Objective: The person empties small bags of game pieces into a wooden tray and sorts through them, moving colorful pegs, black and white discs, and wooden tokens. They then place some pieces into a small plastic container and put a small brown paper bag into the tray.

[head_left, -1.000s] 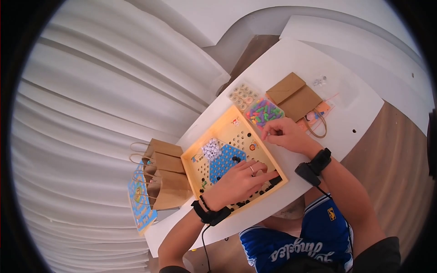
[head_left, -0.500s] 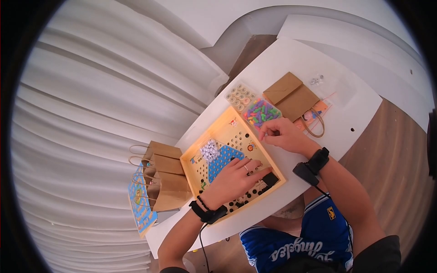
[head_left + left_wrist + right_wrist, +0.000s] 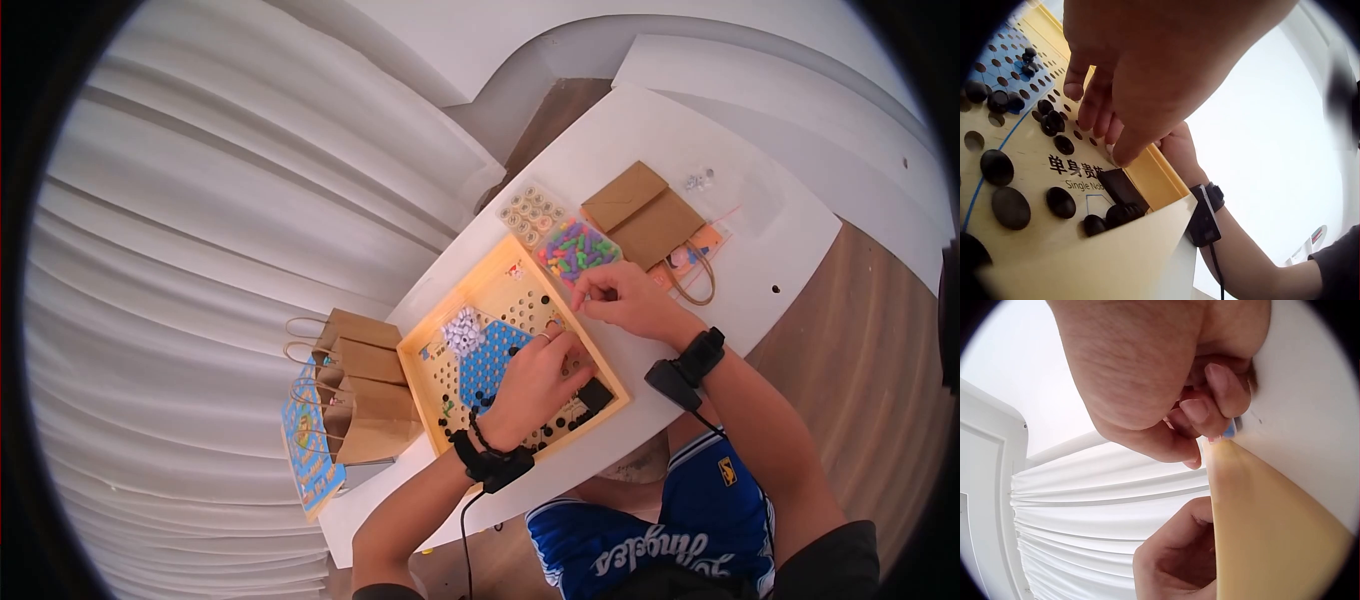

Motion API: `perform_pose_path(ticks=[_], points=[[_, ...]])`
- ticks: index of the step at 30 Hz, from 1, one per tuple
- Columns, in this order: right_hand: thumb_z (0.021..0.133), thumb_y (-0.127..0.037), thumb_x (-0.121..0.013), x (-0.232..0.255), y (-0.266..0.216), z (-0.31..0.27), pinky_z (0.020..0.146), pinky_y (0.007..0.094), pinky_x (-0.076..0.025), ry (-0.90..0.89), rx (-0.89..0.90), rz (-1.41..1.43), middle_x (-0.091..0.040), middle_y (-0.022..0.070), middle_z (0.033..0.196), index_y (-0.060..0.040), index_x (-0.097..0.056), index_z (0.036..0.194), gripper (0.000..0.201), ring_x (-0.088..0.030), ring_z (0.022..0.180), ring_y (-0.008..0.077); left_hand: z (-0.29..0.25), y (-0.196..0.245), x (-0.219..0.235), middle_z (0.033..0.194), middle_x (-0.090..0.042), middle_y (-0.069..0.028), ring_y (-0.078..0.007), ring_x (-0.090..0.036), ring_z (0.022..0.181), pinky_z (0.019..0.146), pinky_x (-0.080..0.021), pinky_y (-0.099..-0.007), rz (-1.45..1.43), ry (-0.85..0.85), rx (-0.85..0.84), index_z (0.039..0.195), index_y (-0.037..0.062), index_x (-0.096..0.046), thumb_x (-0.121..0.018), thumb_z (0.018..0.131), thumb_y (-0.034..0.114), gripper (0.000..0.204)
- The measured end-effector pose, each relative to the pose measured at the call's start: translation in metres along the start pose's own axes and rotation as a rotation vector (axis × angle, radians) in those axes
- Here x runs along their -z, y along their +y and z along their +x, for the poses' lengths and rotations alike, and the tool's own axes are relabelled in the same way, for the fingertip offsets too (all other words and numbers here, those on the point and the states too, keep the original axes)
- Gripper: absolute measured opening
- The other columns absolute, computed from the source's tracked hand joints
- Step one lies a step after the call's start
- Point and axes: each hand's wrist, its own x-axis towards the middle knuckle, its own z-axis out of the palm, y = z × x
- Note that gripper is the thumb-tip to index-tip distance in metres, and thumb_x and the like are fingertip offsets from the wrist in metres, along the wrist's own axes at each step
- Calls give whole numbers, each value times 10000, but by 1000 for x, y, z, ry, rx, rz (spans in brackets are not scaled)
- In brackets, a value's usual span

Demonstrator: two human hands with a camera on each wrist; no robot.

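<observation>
My left hand (image 3: 545, 380) reaches into a shallow wooden game board box (image 3: 612, 372), fingers pointing down beside its near-right wall. In the left wrist view the thumb and fingertips (image 3: 1086, 112) stand apart, with no piece plainly held. Close below the thumb, a small dark block (image 3: 1124, 187) leans in the corner. Round-headed black pieces (image 3: 1061, 202) lie scattered on the board's printed, holed floor. A blue holed panel (image 3: 490, 365) rests inside, next to a heap of small white pieces (image 3: 463, 330). My right hand (image 3: 620, 295), loosely curled, hangs by the box's right edge.
A tub of coloured pegs (image 3: 578, 248) and a tray of round wooden discs (image 3: 530, 212) stand behind the box. Brown paper bags (image 3: 645, 212) lie right; more paper bags (image 3: 375, 390) stand left, beside a blue printed board (image 3: 308, 435).
My left hand has lifted off the lower right of the box and shifted, its fingers drawing in and uncovering the dark block. The right hand has barely moved.
</observation>
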Motion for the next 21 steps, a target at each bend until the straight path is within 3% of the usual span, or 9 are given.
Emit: perform_pose_path(ticks=[5, 12, 18, 21], points=[[896, -55, -686, 1, 2, 0, 598, 224, -357, -3, 11, -3, -579, -61, 724, -52, -726, 931, 54, -470, 672, 18, 5, -1, 1, 885, -669, -138, -292, -687, 772, 708, -553, -376, -84, 3, 11, 964, -16, -687, -772, 857, 82, 169], [900, -55, -689, -1, 1, -1, 599, 223, -355, -6, 14, 31, -574, -63, 726, -52, -721, 930, 44, -463, 674, 17, 2, -8, 2, 869, -691, -125, -250, -686, 716, 679, -547, -351, -67, 24, 12, 972, -8, -693, -748, 868, 45, 129], [894, -61, -687, 0, -2, 0, 598, 226, -357, -4, 6, 36, -574, -61, 722, -55, -725, 927, 51, -465, 670, 19, 1, 12, 4, 827, -729, -122, -222, -691, 693, 676, -553, -334, -196, 9, 172, 984, -2, -701, -743, 891, 63, 121], [892, -62, -686, 0, -2, 0, 594, 229, -359, -5, 5, 21, -580, -56, 722, -54, -726, 923, 52, -470, 668, 20, 3, 12, 2, 808, -718, -157, -294, -711, 717, 671, -558, -392, -149, -21, 122, 953, -1, -692, -731, 883, 82, 116]])
